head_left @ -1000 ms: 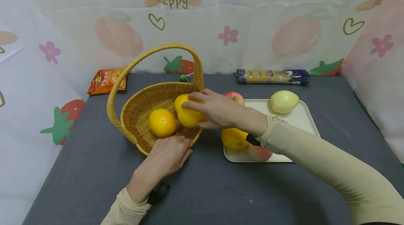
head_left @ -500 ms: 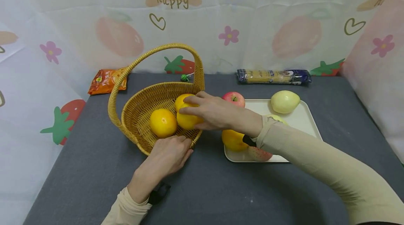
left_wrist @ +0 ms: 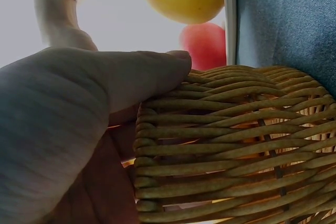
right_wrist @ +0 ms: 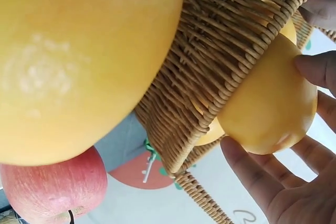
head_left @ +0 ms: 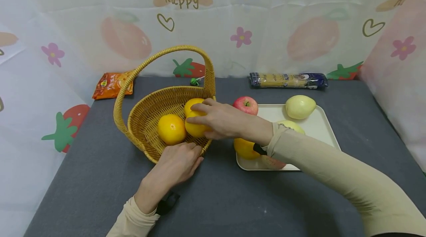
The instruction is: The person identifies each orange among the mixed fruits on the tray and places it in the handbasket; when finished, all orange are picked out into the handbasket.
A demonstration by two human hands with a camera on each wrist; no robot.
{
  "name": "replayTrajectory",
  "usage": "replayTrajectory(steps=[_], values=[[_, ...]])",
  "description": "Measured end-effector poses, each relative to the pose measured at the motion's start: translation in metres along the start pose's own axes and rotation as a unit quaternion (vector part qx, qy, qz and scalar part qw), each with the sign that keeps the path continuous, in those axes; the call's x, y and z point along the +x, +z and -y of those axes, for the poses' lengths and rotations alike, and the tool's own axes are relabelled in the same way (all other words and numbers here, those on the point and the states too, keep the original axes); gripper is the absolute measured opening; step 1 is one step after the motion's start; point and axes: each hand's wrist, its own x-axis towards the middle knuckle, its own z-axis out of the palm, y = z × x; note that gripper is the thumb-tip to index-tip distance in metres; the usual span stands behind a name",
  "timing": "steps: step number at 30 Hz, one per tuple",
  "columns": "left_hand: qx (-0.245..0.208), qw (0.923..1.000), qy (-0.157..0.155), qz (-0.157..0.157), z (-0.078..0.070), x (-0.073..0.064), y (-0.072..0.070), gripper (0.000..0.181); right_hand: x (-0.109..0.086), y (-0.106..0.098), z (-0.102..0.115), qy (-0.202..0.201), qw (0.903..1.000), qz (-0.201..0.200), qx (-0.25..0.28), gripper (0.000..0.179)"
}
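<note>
While the oval, honey-coloured wicker basket, probably light and springy, is pinched at its near rim by your left hand, your right hand holds parted fingers around one round, smooth, orange-yellow fruit at the right rim, likely firm, somewhat slippery, best gripped about its middle.
</note>
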Motion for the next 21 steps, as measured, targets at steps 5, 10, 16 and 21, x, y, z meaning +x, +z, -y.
replayTrajectory(steps=[5, 10, 16, 21], values=[[0.0, 1.0, -0.001, 0.0, 0.0, 0.0, 0.0, 0.021, 0.001, 0.0, 0.002, -0.005, 1.0, 0.006, -0.003, 0.049], [-0.002, 1.0, -0.002, 0.002, 0.0, -0.001, 0.001, 0.021, 0.003, 0.004, 0.003, -0.005, 0.9999, 0.007, -0.012, 0.047], [0.0, 1.0, 0.003, 0.0, 0.001, -0.001, 0.001, 0.022, 0.006, 0.013, 0.005, -0.009, 0.9996, 0.012, -0.025, 0.042], [-0.002, 1.0, 0.001, 0.005, 0.001, -0.001, 0.0, 0.022, 0.006, 0.016, 0.004, -0.006, 0.9994, 0.016, -0.031, 0.039]])
